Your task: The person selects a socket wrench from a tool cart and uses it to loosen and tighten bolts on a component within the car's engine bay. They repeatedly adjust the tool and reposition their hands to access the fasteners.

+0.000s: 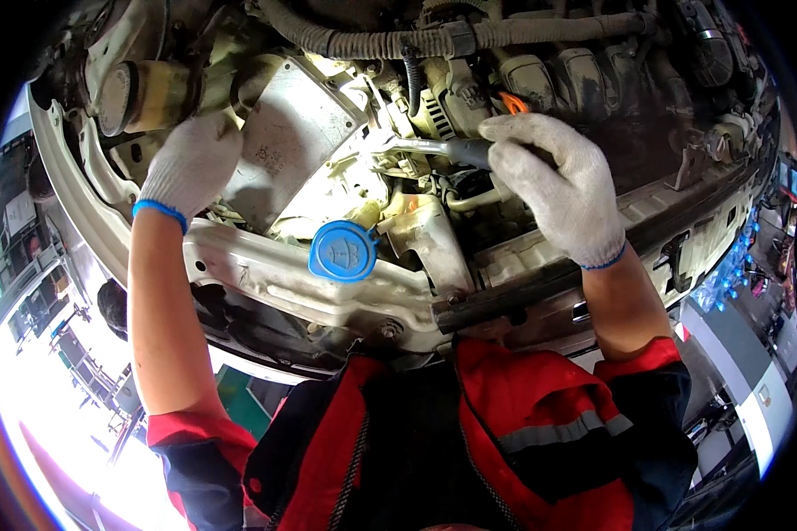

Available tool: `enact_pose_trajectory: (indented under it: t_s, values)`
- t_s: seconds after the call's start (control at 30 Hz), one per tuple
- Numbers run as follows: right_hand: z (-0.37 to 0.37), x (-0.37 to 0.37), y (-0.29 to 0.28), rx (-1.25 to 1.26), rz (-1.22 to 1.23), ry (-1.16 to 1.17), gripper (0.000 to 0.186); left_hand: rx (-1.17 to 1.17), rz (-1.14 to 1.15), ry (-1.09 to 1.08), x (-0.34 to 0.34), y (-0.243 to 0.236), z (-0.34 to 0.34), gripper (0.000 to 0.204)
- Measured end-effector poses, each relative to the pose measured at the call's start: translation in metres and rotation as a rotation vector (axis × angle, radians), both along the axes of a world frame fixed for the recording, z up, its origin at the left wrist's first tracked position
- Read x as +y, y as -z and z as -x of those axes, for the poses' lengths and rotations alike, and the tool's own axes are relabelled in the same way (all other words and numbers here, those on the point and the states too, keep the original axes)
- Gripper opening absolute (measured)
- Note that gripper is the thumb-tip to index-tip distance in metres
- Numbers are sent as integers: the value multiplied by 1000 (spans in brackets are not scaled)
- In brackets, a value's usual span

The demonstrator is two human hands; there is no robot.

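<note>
My right hand (553, 181), in a white knit glove with a blue cuff, is closed around the dark handle of a ratchet wrench (429, 148). The wrench lies nearly level, its bright metal head pointing left into a strongly lit gap in the engine bay. What the head sits on is lost in the glare. My left hand (195, 159), gloved the same way, reaches down at the left edge of a flat grey metal box (297, 133). Its fingertips are hidden, so I cannot tell whether it holds anything. A yellowed reservoir (164, 96) is just beyond it.
A blue washer-fluid cap (343, 251) stands near the front panel (266, 261), between my arms. An orange loop handle (512, 103) rises beside my right fingertips. A ribbed hose (372, 42) crosses the far side above the engine. The front crossmember (540, 274) runs below my right hand.
</note>
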State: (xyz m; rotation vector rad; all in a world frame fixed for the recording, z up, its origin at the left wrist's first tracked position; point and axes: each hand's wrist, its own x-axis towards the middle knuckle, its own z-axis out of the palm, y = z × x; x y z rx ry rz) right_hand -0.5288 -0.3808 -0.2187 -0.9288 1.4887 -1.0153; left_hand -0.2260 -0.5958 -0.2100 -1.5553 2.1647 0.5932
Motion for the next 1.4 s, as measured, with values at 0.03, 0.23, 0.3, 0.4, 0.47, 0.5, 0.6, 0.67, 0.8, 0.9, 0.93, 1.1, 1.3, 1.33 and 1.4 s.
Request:
enact_pose_trajectory:
  t_s: [0.03,0.23,0.3,0.4,0.47,0.5,0.6,0.67,0.8,0.9,0.93,1.1,1.3,1.33,1.4]
  values:
    - [1,-1,0,-3,3,-1,26,-273,-189,1,-6,0,-3,50]
    - [15,-5,1,-264,-143,189,22,-69,-476,36,-18,14,-21,46]
    - [13,-6,0,-280,-140,247,19,83,-554,-53,-13,31,-24,48]
    - [22,-3,11,-341,-106,316,16,324,-699,-168,-5,25,-19,52]
    - [24,-3,7,-318,-136,306,15,597,-735,-207,5,21,-14,59]
    - [24,-4,5,-297,-166,295,15,595,-733,-205,2,22,-18,59]
    - [21,-3,3,-267,-85,319,14,493,-695,-334,-5,9,-18,51]
    - [24,-2,5,-270,-29,339,19,482,-656,-253,-10,6,-27,52]
    - [30,1,11,-405,83,385,28,761,-595,-309,3,-11,-37,61]
    - [34,4,21,-538,241,382,25,928,-446,-379,9,-21,-46,69]
    - [33,2,20,-550,263,416,27,925,-394,-331,4,-24,-50,68]
    - [34,-1,20,-679,197,439,29,941,-294,-149,-23,-67,-33,62]
    - [47,1,23,-703,181,411,33,578,-45,95,-55,-78,41,65]
    - [43,-1,23,-705,176,412,33,549,-73,104,-56,-85,43,70]
    - [36,-5,24,-710,166,400,33,399,-163,196,-80,-87,44,69]
